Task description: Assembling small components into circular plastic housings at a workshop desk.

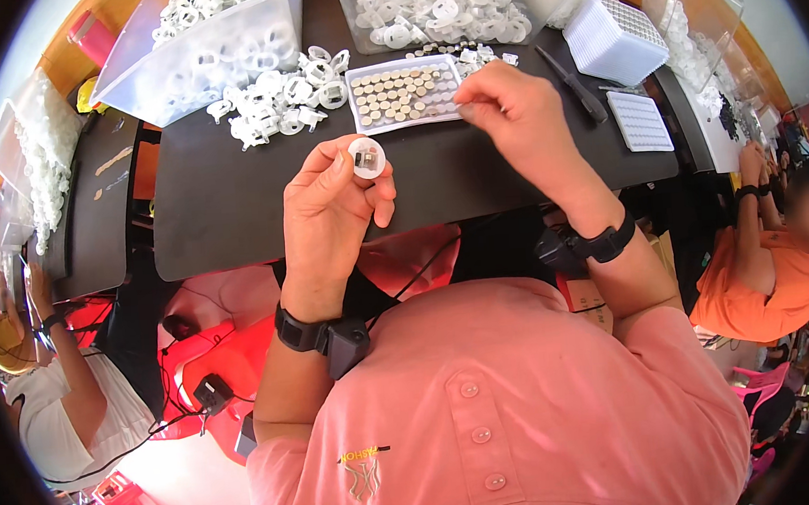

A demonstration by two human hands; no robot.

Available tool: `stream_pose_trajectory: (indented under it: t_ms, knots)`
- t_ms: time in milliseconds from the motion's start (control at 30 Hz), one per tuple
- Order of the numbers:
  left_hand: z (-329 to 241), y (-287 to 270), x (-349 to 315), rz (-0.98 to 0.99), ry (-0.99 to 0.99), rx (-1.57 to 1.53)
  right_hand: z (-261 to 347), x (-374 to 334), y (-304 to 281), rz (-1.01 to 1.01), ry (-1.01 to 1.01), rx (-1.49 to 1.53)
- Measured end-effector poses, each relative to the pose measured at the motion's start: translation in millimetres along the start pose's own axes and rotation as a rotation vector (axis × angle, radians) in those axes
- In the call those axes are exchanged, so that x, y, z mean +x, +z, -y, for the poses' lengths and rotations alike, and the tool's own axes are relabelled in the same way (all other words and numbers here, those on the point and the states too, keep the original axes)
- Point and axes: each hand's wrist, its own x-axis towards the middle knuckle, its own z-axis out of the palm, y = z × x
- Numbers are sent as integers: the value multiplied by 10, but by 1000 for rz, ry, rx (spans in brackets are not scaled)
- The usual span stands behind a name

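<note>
Between the thumb and fingers of my left hand (319, 207) is a small round white plastic housing (368, 166), with small dark and metallic parts showing in its face. My right hand (522, 118) hovers at the right edge of a shallow white tray (445, 73), thumb and forefinger pinched together. Whatever that pinch may hold is too small to make out. Small round metallic discs (394, 96), resembling button cells, fill much of the tray's left and middle. To the left of the tray lies a loose heap of white plastic housings (282, 103).
Clear bins (223, 73) of white parts line the back of the dark table (232, 199). A long dark tool (573, 83), a stack of white trays (615, 39) and a single white tray (639, 122) lie at right. Other people sit on both sides.
</note>
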Motion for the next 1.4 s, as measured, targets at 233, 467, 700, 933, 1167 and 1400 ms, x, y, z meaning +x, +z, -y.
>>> stream_pose_trajectory:
  t_ms: [233, 467, 700, 933, 1167, 1400]
  knots:
    - [-9, -5, -19, 25, -14, -85, 55, 80, 167, 93, -236, -382]
    - [-14, 5, -41, 9, -13, -28, 27, 119, 197, 210, -199, -417]
    - [-10, 2, -29, 18, -12, -11, -21, 120, 192, 210, -62, -254]
    - [2, 9, -28, 9, -11, -14, -83, 86, 128, 184, 14, -201]
    - [-2, -3, -34, 11, -1, 13, -98, 76, 49, 172, -10, -143]
    - [-4, 17, -35, -2, -5, 17, -161, 72, 113, 197, -64, -207]
